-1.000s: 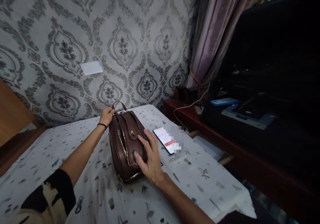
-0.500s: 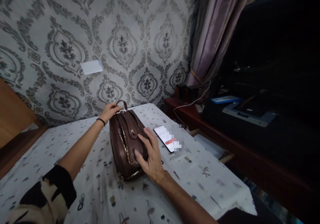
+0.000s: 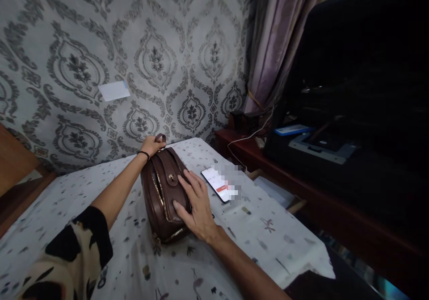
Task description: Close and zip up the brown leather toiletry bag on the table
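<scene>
on the patterned tablecloth (image 3: 268, 246) the brown bag (image 3: 164, 197) is now pressed by the flat, spread right hand (image 3: 196, 204), while its handle (image 3: 161, 138) is kept pinched by the left hand (image 3: 152, 146).

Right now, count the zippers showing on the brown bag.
2 show: one gold zipper runs along the brown bag's top beside the flap, another zipper curves round its near bottom edge. More may hide under the right hand.

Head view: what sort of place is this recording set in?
Most likely a room in a home. The wall has ornate damask wallpaper, a purple curtain hangs in the corner, and a table under a printed cloth holds a brown leather bag and a phone.
</scene>
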A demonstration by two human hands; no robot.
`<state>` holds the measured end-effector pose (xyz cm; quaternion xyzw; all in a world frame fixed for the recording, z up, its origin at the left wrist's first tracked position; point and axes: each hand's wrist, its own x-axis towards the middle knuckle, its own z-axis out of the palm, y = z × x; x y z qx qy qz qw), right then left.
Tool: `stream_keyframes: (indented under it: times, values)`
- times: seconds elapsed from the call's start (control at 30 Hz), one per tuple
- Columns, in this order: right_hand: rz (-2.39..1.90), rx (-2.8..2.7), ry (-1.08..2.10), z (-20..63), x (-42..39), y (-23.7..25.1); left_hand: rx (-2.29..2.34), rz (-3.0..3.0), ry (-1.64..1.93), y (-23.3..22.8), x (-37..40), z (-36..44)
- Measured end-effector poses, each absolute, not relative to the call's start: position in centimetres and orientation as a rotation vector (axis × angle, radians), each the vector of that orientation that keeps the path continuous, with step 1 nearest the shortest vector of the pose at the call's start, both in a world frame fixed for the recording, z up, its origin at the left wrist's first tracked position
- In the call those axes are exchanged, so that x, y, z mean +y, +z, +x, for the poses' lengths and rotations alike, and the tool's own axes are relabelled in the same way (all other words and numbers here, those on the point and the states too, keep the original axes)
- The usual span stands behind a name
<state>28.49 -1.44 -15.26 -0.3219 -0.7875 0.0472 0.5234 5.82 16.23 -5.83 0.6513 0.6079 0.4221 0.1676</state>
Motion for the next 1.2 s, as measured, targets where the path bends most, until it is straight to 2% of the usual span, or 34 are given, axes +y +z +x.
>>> stream_keyframes:
  times: [0.27,0.6,0.93,1.2]
  values:
    - [-0.726,-1.863,0.102,28.3,-1.0,-15.2,1.582,1.886,1.295,-5.3,14.5,6.0]
    - [-0.735,-1.857,0.038,28.6,-1.1,-14.9,1.469,1.901,1.244,-4.9,13.0,6.2]
    - [-0.872,-1.947,-0.166,27.5,-2.4,-13.7,1.855,1.974,1.176,-4.9,8.9,2.5]
    - [-0.874,-2.005,-0.158,26.4,-2.7,-13.9,2.014,2.085,1.153,-5.0,7.8,2.6]
